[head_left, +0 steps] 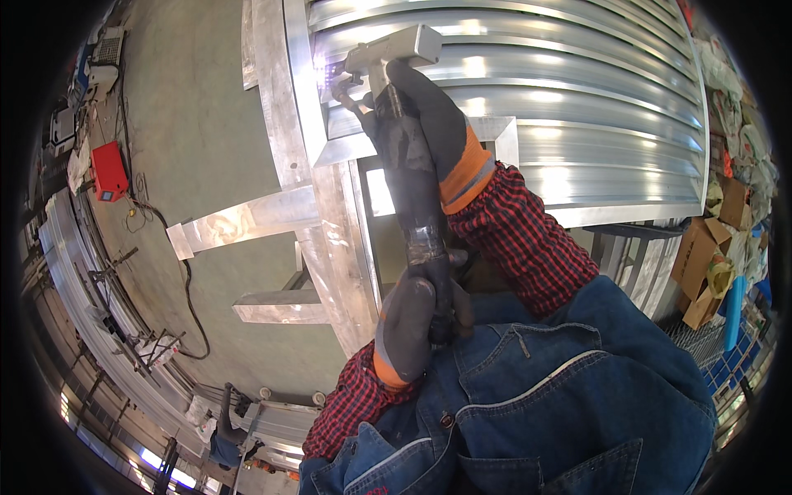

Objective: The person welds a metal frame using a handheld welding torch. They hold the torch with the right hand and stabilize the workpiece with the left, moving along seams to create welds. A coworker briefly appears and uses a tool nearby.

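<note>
Red box (109,171) sits on the floor (198,124) far left, a black cable (188,289) trailing from it toward the frame (285,99). At the frame's inner left edge, where the louvre slats (577,99) meet it, a violet-white arc (323,73) burns at the tip of the welding gun (392,49). The left hand (408,322), gloved grey and orange, is wrapped around the hose (421,214) low down, taking its weight. The right hand (429,124) is closed on the gun's grip, just beside the arc. Good work here, I judge, means a steady tip on the seam, hose kept slack, and sleeves well apart from the glow.
</note>
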The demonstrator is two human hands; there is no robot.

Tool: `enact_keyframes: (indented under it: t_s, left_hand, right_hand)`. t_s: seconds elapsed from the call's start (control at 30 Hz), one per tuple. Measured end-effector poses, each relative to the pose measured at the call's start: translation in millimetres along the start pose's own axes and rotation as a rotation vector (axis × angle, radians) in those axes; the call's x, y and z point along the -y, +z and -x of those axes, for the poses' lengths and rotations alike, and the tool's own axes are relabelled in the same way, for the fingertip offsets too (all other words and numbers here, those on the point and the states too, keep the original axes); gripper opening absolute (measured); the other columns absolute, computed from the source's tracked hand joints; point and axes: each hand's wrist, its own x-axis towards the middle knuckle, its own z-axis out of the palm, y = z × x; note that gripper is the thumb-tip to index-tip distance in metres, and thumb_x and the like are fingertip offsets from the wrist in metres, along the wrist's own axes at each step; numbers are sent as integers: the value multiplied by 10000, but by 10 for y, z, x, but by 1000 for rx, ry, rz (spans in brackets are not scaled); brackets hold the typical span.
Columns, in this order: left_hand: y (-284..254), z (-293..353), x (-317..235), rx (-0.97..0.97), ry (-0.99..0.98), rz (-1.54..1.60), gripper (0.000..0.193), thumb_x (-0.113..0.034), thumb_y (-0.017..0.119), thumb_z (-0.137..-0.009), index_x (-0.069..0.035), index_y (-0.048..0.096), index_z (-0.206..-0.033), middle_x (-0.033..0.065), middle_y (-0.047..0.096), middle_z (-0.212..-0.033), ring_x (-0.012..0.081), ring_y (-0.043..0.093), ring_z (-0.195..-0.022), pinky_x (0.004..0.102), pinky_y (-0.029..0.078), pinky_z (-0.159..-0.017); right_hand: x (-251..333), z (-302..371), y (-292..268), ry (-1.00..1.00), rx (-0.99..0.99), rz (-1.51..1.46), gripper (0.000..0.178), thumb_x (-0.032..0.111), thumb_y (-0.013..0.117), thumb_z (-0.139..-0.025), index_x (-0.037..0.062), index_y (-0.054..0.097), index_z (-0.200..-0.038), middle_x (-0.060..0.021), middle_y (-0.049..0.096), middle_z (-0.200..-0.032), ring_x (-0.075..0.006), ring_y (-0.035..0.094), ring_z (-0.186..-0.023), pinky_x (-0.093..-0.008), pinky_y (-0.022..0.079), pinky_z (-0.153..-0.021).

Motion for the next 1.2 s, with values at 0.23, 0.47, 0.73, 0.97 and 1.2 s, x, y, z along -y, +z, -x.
enact_keyframes:
  t_s: [0.23, 0.47, 0.73, 0.97, 1.2]
  left_hand:
    - [-37, 168, 83, 83, 22, -40, 733, -520, 327, -1132, 131, 490, -1427, 153, 668, -746, 201, 594, -662, 316, 476, -729]
    - [-99, 515, 249, 115, -30, 25, 735, -533, 464, -1106, 87, 478, -1500, 85, 654, -885, 149, 581, -783, 299, 454, -749]
    - [-112, 664, 346, 97, -30, -56, 705, -521, 367, -1118, 95, 511, -1429, 141, 707, -907, 202, 644, -824, 321, 501, -813]
    - [-131, 590, 327, 29, -47, -89, 707, -504, 328, -1125, 113, 505, -1421, 153, 708, -860, 204, 655, -765, 311, 506, -776]
    - [-123, 544, 347, 21, -42, -25, 688, -491, 330, -1126, 114, 510, -1402, 165, 699, -838, 220, 650, -719, 322, 514, -735]
  right_hand:
    - [-25, 287, 161, -23, -93, 50, 415, 483, 626, -1042, 76, 673, -1105, -81, 700, -794, -153, 655, -628, -304, 544, -565]
    - [-26, 771, 315, 60, -199, 36, 425, 511, 644, -1030, 90, 692, -1066, -65, 703, -783, -139, 642, -607, -297, 542, -565]
    - [-181, 865, 257, 96, -165, -224, 248, 295, 662, -1073, 51, 705, -1058, -43, 703, -882, -149, 686, -848, -323, 601, -865]
    - [-273, 752, 135, 128, -166, -281, 174, 249, 681, -1066, 77, 693, -1084, -39, 704, -952, -157, 702, -981, -332, 605, -882]
    - [-288, 722, 144, 108, -191, -312, 152, 229, 698, -1054, 89, 700, -995, -42, 698, -877, -174, 704, -968, -343, 608, -884]
